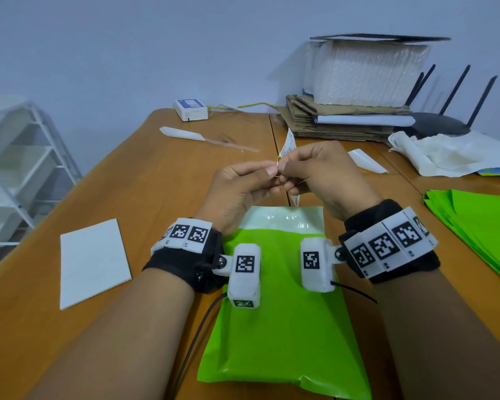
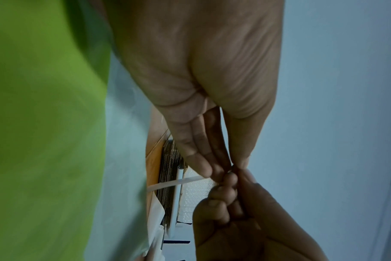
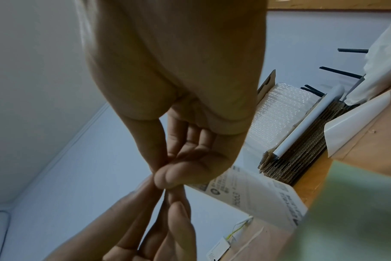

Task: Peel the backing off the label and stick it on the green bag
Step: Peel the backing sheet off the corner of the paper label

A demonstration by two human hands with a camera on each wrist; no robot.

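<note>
To the left of the hands a white sheet (image 1: 94, 262) lies flat on the bench (image 1: 133, 180). The left hand (image 1: 240, 192) and the right hand (image 1: 326, 176) meet fingertip to fingertip above the bench, and both pinch the same corner of the label (image 1: 288, 145), which stands on edge between them. The green bag (image 1: 286, 321) lies flat just below the hands, between the wrists, and a stack of green bags (image 1: 479, 226) lies to the right.
</note>
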